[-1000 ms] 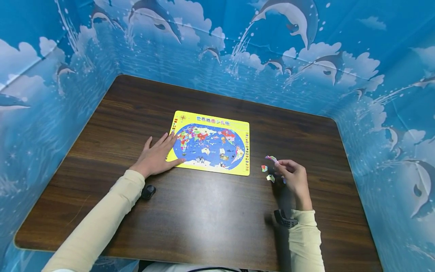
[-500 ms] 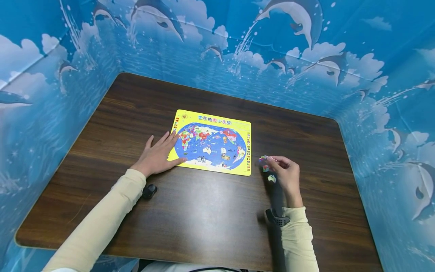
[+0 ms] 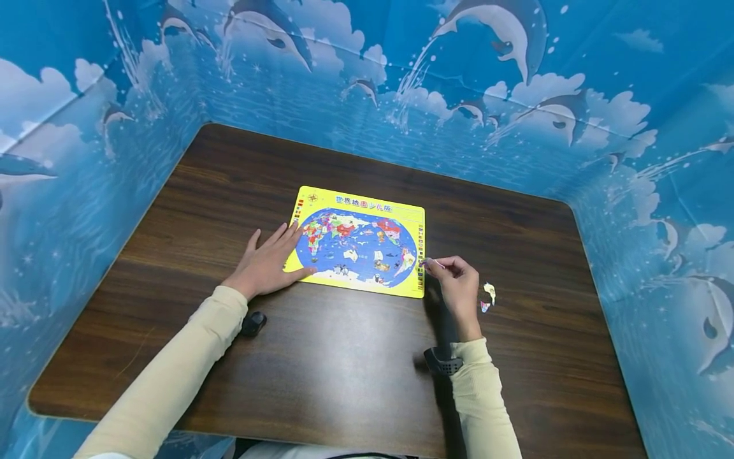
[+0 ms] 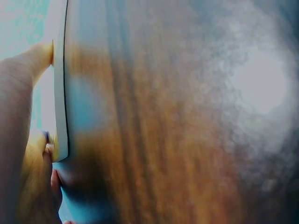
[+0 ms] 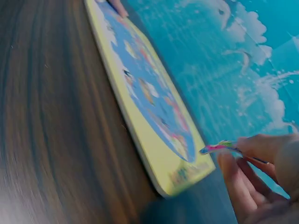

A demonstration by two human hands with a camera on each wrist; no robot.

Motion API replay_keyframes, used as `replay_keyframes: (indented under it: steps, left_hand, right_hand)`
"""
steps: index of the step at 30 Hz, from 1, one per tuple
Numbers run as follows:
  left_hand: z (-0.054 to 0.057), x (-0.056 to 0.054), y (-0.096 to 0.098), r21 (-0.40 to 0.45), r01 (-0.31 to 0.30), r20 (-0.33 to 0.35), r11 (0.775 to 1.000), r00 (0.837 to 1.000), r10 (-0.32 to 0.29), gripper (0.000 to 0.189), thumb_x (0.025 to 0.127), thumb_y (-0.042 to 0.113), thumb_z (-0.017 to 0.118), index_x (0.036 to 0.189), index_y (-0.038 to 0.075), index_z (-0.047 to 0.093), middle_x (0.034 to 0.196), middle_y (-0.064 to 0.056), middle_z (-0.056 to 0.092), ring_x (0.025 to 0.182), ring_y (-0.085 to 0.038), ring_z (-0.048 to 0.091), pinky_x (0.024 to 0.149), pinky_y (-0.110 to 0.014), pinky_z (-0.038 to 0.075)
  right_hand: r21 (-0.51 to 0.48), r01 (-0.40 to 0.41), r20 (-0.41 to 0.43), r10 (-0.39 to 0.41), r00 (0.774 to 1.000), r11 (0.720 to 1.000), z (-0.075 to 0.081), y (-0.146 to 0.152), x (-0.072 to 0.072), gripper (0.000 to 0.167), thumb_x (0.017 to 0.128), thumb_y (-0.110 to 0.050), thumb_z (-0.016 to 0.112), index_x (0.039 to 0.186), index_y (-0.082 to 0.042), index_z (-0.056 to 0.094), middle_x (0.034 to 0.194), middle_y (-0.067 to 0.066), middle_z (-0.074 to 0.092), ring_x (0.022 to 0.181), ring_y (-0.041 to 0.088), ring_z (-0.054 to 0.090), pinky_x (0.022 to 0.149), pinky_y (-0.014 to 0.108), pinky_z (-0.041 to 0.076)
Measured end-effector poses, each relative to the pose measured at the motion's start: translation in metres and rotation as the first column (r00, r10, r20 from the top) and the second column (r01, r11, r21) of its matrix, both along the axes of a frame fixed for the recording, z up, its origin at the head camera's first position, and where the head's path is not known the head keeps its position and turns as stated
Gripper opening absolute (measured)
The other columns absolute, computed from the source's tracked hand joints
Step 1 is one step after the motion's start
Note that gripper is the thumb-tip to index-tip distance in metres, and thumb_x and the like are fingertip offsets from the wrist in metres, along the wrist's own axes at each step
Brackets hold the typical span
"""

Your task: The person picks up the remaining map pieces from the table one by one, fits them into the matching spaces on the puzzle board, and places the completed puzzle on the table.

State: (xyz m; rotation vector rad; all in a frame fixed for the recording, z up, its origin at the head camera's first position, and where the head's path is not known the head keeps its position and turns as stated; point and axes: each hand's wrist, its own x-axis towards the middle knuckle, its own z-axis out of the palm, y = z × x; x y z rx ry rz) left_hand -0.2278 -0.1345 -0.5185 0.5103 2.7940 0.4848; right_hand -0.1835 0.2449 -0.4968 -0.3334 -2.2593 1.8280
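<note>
Wood-grained table (image 3: pixel 229 166) spreads beneath; mid-frame, my left hand (image 3: pixel 266 262) splays over the rectangular map board (image 3: pixel 361 245); right hand (image 3: pixel 457 284) pinches a thin piece (image 5: pixel 217 147).

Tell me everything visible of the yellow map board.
The map board lies flat on the dark table, a rounded rectangle with a pale, cardboard-like edge. Its yellow border, with a compass and Chinese characters along the top and flags down the sides, frames a blue oval world map. The left hand rests on its left side; whether the piece in the right hand touches it is unclear.
</note>
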Motion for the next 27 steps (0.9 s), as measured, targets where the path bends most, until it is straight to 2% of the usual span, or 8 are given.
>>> replay_keyframes:
  steps: [6, 10, 13, 16, 22, 27]
  left_hand:
    - [0.002, 0.003, 0.002, -0.002, 0.004, 0.015, 1.000, 1.000, -0.004, 0.101, 0.095, 0.071, 0.053, 0.167, 0.011, 0.015, 0.174, -0.010, 0.009, 0.160, -0.032, 0.006, 0.121, -0.069, -0.006]
    - [0.003, 0.003, 0.003, -0.008, 0.003, 0.018, 1.000, 1.000, -0.003, 0.100, 0.095, 0.070, 0.053, 0.167, 0.011, 0.016, 0.174, -0.009, 0.009, 0.160, -0.032, 0.005, 0.121, -0.068, -0.006]
    - [0.003, 0.003, 0.002, -0.005, 0.002, 0.012, 1.000, 1.000, -0.002, 0.099, 0.095, 0.070, 0.053, 0.167, 0.011, 0.016, 0.174, -0.009, 0.009, 0.160, -0.032, 0.005, 0.121, -0.068, -0.006]
    - [0.003, 0.002, 0.001, 0.002, 0.003, 0.005, 1.000, 1.000, -0.003, 0.099, 0.095, 0.070, 0.053, 0.167, 0.011, 0.016, 0.173, -0.010, 0.010, 0.160, -0.033, 0.006, 0.121, -0.069, -0.006]
    - [0.002, 0.001, -0.001, 0.009, -0.002, 0.005, 1.000, 1.000, 0.002, 0.100, 0.095, 0.070, 0.054, 0.166, 0.011, 0.017, 0.173, -0.010, 0.012, 0.160, -0.032, 0.006, 0.121, -0.069, -0.006]
    - [0.000, 0.001, -0.001, 0.004, -0.004, 0.003, 1.000, 1.000, 0.004, 0.101, 0.094, 0.073, 0.052, 0.167, 0.013, 0.016, 0.174, -0.009, 0.010, 0.160, -0.031, 0.006, 0.121, -0.068, -0.007]
  right_hand:
    - [0.191, 0.075, 0.073, -0.091, 0.993, 0.979, -0.008, -0.019, -0.004, 0.022, 0.095, -0.020, 0.078, 0.102, 0.000, 0.081, 0.094, 0.017, 0.076, 0.079, 0.031, 0.072, 0.061, 0.021, 0.055]
    - [0.249, 0.104, 0.074, -0.126, 0.989, 0.963, -0.009, -0.026, -0.004, 0.020, 0.094, -0.021, 0.079, 0.098, -0.001, 0.082, 0.085, 0.016, 0.075, 0.070, 0.025, 0.068, 0.053, 0.017, 0.046]
    - [0.288, 0.110, 0.064, -0.134, 0.989, 0.951, -0.009, -0.027, -0.003, 0.018, 0.093, -0.019, 0.080, 0.096, -0.002, 0.083, 0.080, 0.014, 0.074, 0.064, 0.018, 0.063, 0.052, 0.018, 0.043]
    - [0.346, 0.103, 0.065, -0.133, 0.989, 0.932, -0.008, -0.027, -0.002, 0.018, 0.093, -0.018, 0.080, 0.097, -0.001, 0.082, 0.081, 0.014, 0.074, 0.066, 0.016, 0.061, 0.056, 0.019, 0.043]
    - [0.481, 0.029, 0.080, -0.077, 0.994, 0.876, -0.007, -0.026, 0.000, 0.017, 0.094, -0.012, 0.076, 0.103, 0.002, 0.080, 0.082, 0.014, 0.073, 0.071, 0.024, 0.063, 0.059, 0.024, 0.044]
    - [0.559, -0.012, 0.091, -0.046, 0.995, 0.829, -0.007, -0.025, 0.001, 0.018, 0.094, -0.014, 0.076, 0.099, 0.003, 0.080, 0.085, 0.016, 0.075, 0.073, 0.028, 0.067, 0.063, 0.033, 0.049]
